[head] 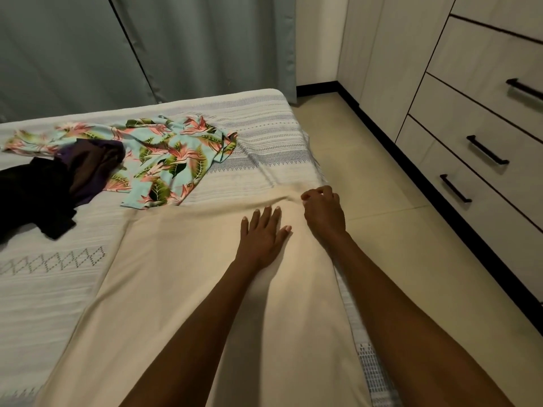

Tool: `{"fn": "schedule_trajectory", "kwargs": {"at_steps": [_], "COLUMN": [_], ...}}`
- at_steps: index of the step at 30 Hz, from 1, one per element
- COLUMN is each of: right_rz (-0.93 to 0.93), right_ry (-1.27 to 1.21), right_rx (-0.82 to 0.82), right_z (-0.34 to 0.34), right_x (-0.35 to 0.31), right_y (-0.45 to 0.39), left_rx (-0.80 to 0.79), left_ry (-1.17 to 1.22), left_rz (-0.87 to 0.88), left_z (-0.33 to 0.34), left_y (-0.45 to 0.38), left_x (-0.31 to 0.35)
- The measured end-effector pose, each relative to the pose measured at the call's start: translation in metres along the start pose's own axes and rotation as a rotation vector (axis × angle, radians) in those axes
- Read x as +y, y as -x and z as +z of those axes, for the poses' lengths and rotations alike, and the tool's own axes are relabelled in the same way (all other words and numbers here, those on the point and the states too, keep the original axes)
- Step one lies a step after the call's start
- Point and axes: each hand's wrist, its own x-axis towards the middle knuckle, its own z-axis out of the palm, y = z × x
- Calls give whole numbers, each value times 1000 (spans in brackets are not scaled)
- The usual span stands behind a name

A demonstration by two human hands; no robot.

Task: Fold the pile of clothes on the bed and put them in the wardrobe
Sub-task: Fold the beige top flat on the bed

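Grey curtains [88,45] hang behind the bed [264,124], and the wardrobe [484,92] stands along the right wall with its drawers all closed. From my seat far away, I see the job is only just getting going.

A big cream cloth [182,289] lies spread out on the near part of the bed. The left hand [261,236] lies flat on it with straight fingers, pressing it down and holding nothing. The right hand [321,211] is at the far right corner of the cloth, by the edge of the bed. Its fingers are curled, and they look like they pinch the cloth's edge there, where the cloth is bunched up a little. I think this is the first fold, or the smoothing just before it.

Farther back on the bed, more clothes wait. A flowery shirt [164,154] lies crumpled and open. Just beside it, on the left, a purple piece [94,168] and a black piece [32,198] lie in a heap, touching the shirt. None of these is folded.

I cannot see any folded stack anywhere on the bed. I also cannot see inside the wardrobe, so I cannot tell if anything is already put away. As far as I can judge, nearly all the work is left: fold the cream cloth, fold the other three pieces, then carry them all to the wardrobe.
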Motion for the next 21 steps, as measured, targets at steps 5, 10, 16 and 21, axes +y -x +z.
{"fn": "schedule_trajectory", "kwargs": {"at_steps": [5, 10, 16, 21], "right_rz": [56, -163, -150, -143], "right_ry": [197, 199, 287, 417], "right_rx": [7, -98, -125, -63], "right_z": [-2, 10, 27, 38], "right_x": [-32, -70, -79, -64], "right_y": [12, 9, -22, -29], "left_rx": [141, 289, 342, 259], "left_ry": [-20, -20, -132, -211], "left_rz": [-56, -228, -542, -704], "left_z": [-20, -52, -89, -91], "left_y": [27, 47, 36, 25], "left_x": [-35, -95, -176, -228]}}
